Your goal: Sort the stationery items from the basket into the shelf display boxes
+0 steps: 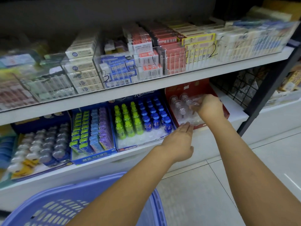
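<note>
A red display box [216,97] on the lower shelf holds several clear small bottles [179,106] in a plastic tray. My right hand [210,106] is inside this box, its fingers closed around one clear bottle among the others. My left hand [179,141] hovers flat, fingers together and extended, at the box's front left corner, holding nothing. The lavender plastic basket [53,207] sits at the bottom left, under my left forearm; its contents are hidden.
Left of the red box stand a blue box of green and blue bottles [140,119], a box of small green, blue and purple packs [91,132], and another of grey bottles [44,144]. The upper shelf [146,88] carries clear bins of erasers. A black wire rack [241,88] stands at right.
</note>
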The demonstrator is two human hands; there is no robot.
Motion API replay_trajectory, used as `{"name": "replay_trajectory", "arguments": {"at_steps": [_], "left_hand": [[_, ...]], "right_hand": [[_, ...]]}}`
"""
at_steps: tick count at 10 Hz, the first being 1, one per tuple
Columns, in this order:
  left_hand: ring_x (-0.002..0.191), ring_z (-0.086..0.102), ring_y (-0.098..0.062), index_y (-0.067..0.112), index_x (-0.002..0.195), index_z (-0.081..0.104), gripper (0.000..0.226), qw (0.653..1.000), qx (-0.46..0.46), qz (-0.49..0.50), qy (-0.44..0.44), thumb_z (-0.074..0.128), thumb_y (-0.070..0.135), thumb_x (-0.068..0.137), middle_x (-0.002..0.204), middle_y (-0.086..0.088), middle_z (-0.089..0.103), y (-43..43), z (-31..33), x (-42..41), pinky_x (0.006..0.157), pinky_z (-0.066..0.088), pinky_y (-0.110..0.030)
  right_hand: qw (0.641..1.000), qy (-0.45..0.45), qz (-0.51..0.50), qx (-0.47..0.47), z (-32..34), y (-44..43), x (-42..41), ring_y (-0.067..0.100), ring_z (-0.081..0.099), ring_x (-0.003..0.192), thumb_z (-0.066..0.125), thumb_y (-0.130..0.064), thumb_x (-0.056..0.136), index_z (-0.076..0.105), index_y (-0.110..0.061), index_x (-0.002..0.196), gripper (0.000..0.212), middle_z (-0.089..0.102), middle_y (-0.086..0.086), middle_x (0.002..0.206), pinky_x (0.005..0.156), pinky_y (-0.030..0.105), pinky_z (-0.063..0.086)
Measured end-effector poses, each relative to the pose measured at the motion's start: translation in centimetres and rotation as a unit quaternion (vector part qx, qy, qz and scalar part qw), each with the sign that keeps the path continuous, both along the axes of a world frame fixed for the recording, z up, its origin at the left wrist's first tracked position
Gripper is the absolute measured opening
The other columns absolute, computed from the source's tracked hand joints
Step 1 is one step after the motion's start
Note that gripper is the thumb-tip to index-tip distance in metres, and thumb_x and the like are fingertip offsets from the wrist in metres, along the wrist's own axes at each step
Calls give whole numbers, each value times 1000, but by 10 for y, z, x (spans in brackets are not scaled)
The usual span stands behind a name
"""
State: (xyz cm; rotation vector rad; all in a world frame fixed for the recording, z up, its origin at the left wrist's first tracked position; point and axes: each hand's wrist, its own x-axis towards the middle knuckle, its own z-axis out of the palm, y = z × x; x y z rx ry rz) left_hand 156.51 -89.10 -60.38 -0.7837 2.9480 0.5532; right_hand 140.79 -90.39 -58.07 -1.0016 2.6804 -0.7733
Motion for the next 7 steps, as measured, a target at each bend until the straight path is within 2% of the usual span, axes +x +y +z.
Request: {"name": "replay_trajectory", "arguments": {"at_steps": [1, 2, 4, 5, 6, 7], "left_hand": [[148, 5, -21, 5, 151, 5, 75, 1000, 6, 3, -9, 51, 19, 94, 161, -10, 3, 1, 4, -1, 119, 15, -33], [148, 6, -22, 4, 151, 6, 76, 1000, 9, 4, -12, 52, 18, 93, 160, -11, 4, 1, 8, -2, 118, 17, -34], [148, 4, -21, 4, 152, 5, 75, 999, 26, 4, -23, 51, 18, 93, 161, -10, 1, -2, 7, -1, 119, 15, -33], [148, 5, -20, 7, 152, 7, 74, 998, 56, 10, -10, 51, 21, 94, 161, -8, 2, -5, 9, 1, 118, 15, -31], [141, 28, -22, 14, 149, 27, 62, 991, 109, 51, 61, 53, 22, 94, 156, -6, 25, 0, 16, 18, 110, 26, -27], [120, 53, -19, 18, 139, 46, 47, 974, 151, 100, 139, 56, 25, 93, 136, -3, 53, 3, 31, 46, 98, 41, -26]], "right_hand": [[998, 60, 14, 3, -2, -6, 9, 34, 64, 91, 67, -19, 82, 63, -2, 94, 22, 67, 18, 97, 72, 34, 50], [996, 89, 7, 12, -7, -5, 15, 31, 63, 98, 65, -15, 84, 60, -3, 105, 25, 66, 16, 105, 80, 34, 51], [998, 64, 7, 14, -3, 5, 18, 32, 62, 102, 62, -17, 87, 61, -3, 110, 27, 65, 17, 109, 85, 37, 50], [998, 18, 38, 55, 11, 10, 16, 32, 61, 105, 62, -20, 87, 60, -2, 116, 33, 63, 17, 115, 86, 35, 49], [983, 28, 108, 143, 33, 22, 31, 31, 57, 110, 54, -29, 91, 53, -4, 123, 40, 59, 14, 121, 93, 34, 46], [978, 50, 161, 122, 51, 41, 47, 33, 60, 93, 54, -33, 91, 57, -14, 108, 27, 63, 9, 97, 81, 36, 49]]}}
